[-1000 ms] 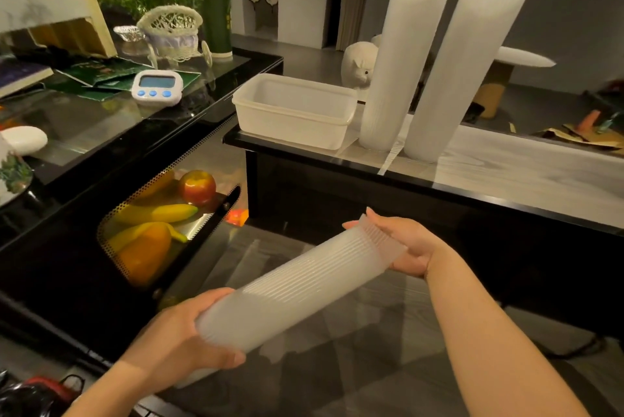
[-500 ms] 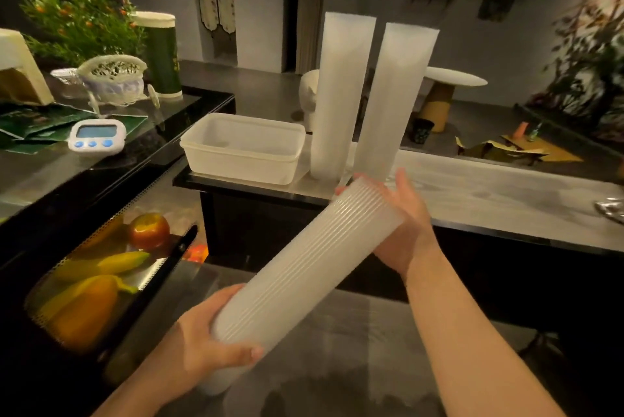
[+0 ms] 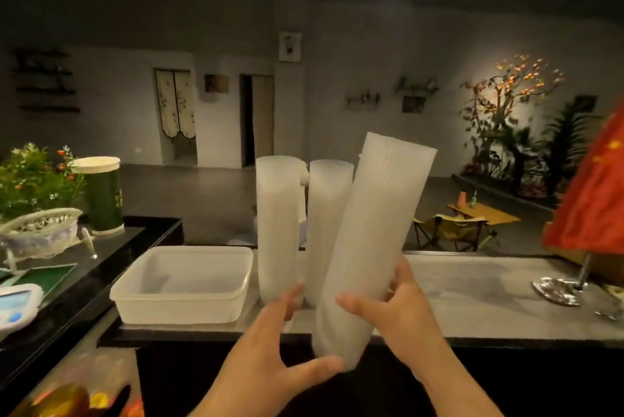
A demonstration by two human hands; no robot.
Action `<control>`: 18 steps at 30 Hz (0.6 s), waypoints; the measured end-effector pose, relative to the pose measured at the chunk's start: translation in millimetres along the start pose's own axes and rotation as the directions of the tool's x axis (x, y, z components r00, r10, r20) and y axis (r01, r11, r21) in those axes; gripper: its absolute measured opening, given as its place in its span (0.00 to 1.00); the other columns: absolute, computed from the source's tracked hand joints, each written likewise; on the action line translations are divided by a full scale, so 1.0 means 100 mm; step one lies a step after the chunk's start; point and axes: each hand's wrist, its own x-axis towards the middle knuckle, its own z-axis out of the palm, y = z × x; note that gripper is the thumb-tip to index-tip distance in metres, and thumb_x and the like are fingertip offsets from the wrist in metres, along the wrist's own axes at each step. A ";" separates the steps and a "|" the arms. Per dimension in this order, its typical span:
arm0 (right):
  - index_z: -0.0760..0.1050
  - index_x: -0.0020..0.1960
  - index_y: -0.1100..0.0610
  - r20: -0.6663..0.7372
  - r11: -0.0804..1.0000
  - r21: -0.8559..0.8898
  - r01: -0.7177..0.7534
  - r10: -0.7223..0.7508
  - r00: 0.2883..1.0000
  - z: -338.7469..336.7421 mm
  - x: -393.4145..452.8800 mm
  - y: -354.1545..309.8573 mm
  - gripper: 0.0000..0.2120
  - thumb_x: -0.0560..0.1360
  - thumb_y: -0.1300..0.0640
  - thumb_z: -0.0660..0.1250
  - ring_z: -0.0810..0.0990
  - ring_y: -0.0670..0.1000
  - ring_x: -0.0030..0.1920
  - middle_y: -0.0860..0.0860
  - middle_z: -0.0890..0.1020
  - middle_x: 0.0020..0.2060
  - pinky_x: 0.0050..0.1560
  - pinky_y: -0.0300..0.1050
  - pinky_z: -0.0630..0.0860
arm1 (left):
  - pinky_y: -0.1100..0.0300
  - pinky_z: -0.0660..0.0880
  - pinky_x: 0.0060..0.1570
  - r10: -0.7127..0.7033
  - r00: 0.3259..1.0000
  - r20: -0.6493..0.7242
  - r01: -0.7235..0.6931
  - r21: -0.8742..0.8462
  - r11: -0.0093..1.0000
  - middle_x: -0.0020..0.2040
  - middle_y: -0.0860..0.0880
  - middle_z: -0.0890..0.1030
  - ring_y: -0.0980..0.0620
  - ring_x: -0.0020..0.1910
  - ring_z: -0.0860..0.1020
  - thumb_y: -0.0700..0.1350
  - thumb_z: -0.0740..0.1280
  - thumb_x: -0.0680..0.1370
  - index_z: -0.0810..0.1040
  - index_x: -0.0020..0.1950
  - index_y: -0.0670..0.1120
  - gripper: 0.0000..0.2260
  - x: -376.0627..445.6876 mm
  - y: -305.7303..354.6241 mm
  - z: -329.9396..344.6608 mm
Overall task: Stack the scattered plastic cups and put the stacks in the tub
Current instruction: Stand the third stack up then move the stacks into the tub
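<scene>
At the far left, a white digital timer point(image 3: 15, 307) is seen on the dark glossy side counter point(image 3: 111, 268), with a woven white basket point(image 3: 40, 231) behind it, a flowering plant point(image 3: 30, 177) further back, and a green canister point(image 3: 103, 195) with a pale lid beside the plant. Just right of that counter, the empty white plastic tub point(image 3: 182, 285) is set on the near end of the pale grey counter point(image 3: 489, 298). Two tall stacks of translucent cups are stood upright just beside the tub's right wall: the left standing stack point(image 3: 277, 231) and, close against it, the right standing stack point(image 3: 326, 227). In front of these, a third cup stack point(image 3: 369, 247) is held tilted, its top leaning to the right and its lower end hanging past the counter's front edge. The left hand point(image 3: 280, 352) is curled loosely around the lower end, thumb under the bottom and fingers behind the stack. The right hand point(image 3: 401, 308) is wrapped around the stack's middle from the right, thumb across the front. Further right, a shiny metal base point(image 3: 557, 291) with a thin rod is seen on the counter, and a red flag point(image 3: 597, 193) with yellow marks is hung above it.
</scene>
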 end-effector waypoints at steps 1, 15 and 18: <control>0.60 0.66 0.37 -0.050 0.998 -0.051 0.023 -0.025 0.998 -0.12 0.15 0.00 0.40 0.63 0.52 0.81 0.77 0.41 0.51 0.37 0.76 0.52 0.45 0.36 0.74 | 0.61 0.68 0.67 0.008 1.000 -0.025 -0.008 0.001 1.000 0.62 0.73 0.68 0.70 0.63 0.68 0.78 0.71 0.53 0.55 0.65 0.77 0.44 0.05 0.01 -0.05; 0.51 0.75 0.41 -0.088 0.960 -0.265 -0.094 0.073 0.993 -0.17 1.22 0.71 0.45 0.69 0.49 0.77 0.75 0.52 0.59 0.46 0.73 0.59 0.62 0.56 0.76 | 0.53 0.73 0.59 -0.085 0.950 -0.302 0.068 -0.067 0.995 0.65 0.56 0.72 0.55 0.61 0.73 0.64 0.73 0.65 0.64 0.70 0.58 0.37 0.57 -0.08 -0.58; 0.50 0.74 0.39 -0.089 0.962 -0.259 -0.084 0.063 0.994 -0.11 1.21 0.74 0.44 0.70 0.48 0.76 0.74 0.51 0.60 0.45 0.73 0.61 0.63 0.55 0.76 | 0.50 0.73 0.63 -0.103 0.947 -0.304 0.095 -0.042 0.995 0.69 0.52 0.72 0.51 0.64 0.74 0.58 0.76 0.70 0.63 0.74 0.55 0.36 0.71 -0.13 -0.59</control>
